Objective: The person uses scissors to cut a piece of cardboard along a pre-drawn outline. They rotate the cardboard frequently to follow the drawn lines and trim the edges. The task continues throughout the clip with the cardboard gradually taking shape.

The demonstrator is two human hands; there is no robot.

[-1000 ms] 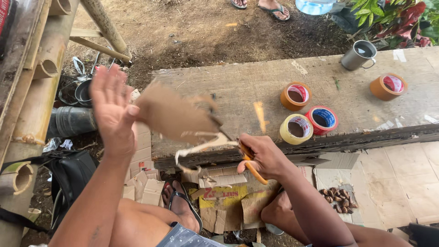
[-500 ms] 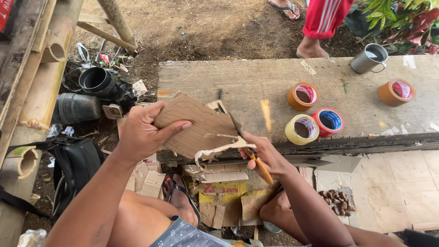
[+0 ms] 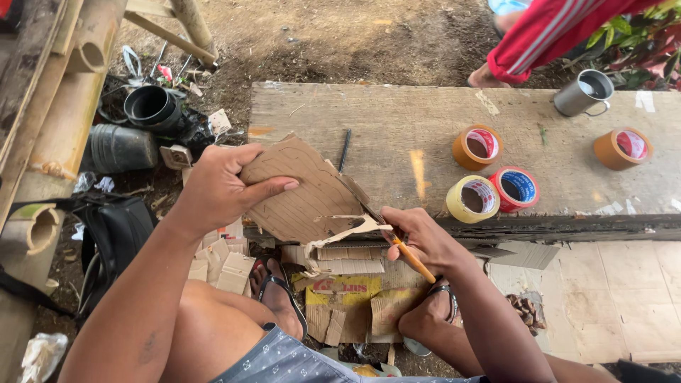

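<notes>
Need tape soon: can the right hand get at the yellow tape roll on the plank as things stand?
Probably yes. The yellow tape roll sits near the plank edge, just beyond the right hand, nothing between. But that hand grips an orange-handled knife cutting cardboard, so it isn't free.

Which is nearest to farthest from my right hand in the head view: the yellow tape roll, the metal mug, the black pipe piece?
From the right hand:
1. Yellow tape roll, just beyond it on the plank.
2. Metal mug, far corner, up right.
3. Black pipe piece, on the ground, far left.
</notes>
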